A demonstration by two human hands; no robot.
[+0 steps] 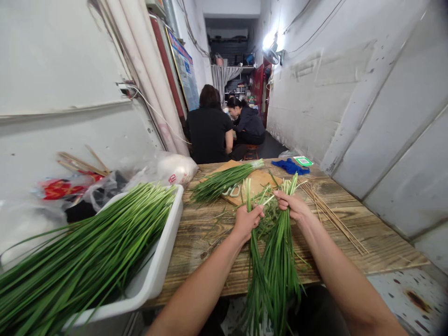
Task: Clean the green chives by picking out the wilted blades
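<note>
My left hand (248,220) is closed around a thin bunch of garlic chives (255,261), pale stem ends up and green leaves hanging past the table's front edge. A thicker bunch of chives (280,254) hangs from my right hand (290,203), its fingers wrapped round the stems just below their pale tips. Between the two hands a pale stem reaches across; which hand grips it I cannot tell. Behind them, a heap of chive trimmings (268,217) lies on the table. Farther back, a bundle of chives (227,181) rests on a cutting board (264,178) beside scissor handles (231,191).
A white plastic tub (167,247) piled with long chives stands at the left, with plastic bags (175,167) behind it. Thin wooden sticks (332,217) and a blue cloth (291,166) lie on the wooden table (378,254) to the right. Two people (210,126) sit beyond the table.
</note>
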